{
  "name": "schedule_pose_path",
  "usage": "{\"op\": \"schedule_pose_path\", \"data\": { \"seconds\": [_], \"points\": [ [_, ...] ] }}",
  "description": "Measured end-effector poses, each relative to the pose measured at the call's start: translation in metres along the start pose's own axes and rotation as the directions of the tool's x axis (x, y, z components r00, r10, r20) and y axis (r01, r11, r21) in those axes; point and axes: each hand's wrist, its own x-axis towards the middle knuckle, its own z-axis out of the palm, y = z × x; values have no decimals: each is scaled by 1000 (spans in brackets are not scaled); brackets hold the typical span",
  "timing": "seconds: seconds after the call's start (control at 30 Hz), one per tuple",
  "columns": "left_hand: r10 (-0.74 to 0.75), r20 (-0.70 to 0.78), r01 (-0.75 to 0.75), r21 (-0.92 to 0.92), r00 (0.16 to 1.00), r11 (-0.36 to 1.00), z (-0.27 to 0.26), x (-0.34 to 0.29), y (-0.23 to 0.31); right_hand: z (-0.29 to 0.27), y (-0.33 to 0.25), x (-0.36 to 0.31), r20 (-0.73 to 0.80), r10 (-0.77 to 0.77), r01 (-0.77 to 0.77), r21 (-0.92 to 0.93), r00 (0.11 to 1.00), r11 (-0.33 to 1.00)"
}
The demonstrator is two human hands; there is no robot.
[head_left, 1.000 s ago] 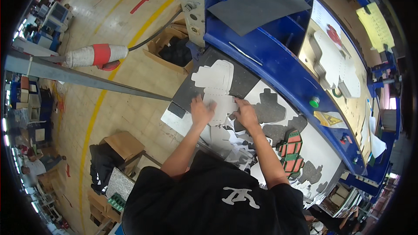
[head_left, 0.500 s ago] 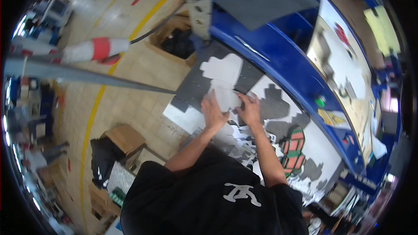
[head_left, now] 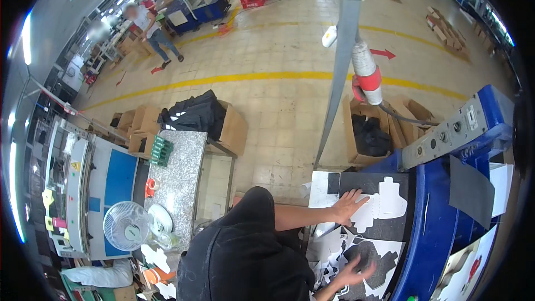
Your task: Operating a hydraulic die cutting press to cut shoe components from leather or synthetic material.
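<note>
My left hand (head_left: 348, 207) lies with spread fingers over the edge of a white cut-out sheet piece (head_left: 365, 216) on a dark board (head_left: 362, 181). A second white cut-out piece (head_left: 393, 198) with stepped edges lies against it, farther right. My right hand (head_left: 354, 274), slightly blurred, is nearer to me with fingers apart and nothing visible in it. It is over white sheet scraps (head_left: 331, 251) and beside a dark grey cut-out piece (head_left: 385, 267). Another dark shape lies partly behind its fingers.
A blue machine (head_left: 426, 217) with a control panel (head_left: 446, 134) borders the work surface on the right. A grey post (head_left: 340, 67) rises beyond the board. Behind are a speckled table (head_left: 181, 173), a white fan (head_left: 127, 226) and a carton of black material (head_left: 231, 131). A person (head_left: 150, 30) stands far off.
The view has swung toward the left, bringing in the table and fan. My right hand has left the white piece and come nearer to me; my left hand stays on it.
</note>
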Motion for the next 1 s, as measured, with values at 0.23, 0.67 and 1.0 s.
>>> {"op": "schedule_pose_path", "data": {
  "seconds": [0.23,0.67,1.0],
  "points": [
    [149,-378,-202,-105,914,974,78,-21,25,-162,147,-121,-306,375,-473,-377,875,796],
    [684,277,-665,-176,675,726,168,-149,271,-201,117,-192,-135,679,-682,-310,721,663],
    [463,299,-489,16,835,872,238,-190,308,-278,175,-197,27,401,-399,-43,916,916]
  ]
}}
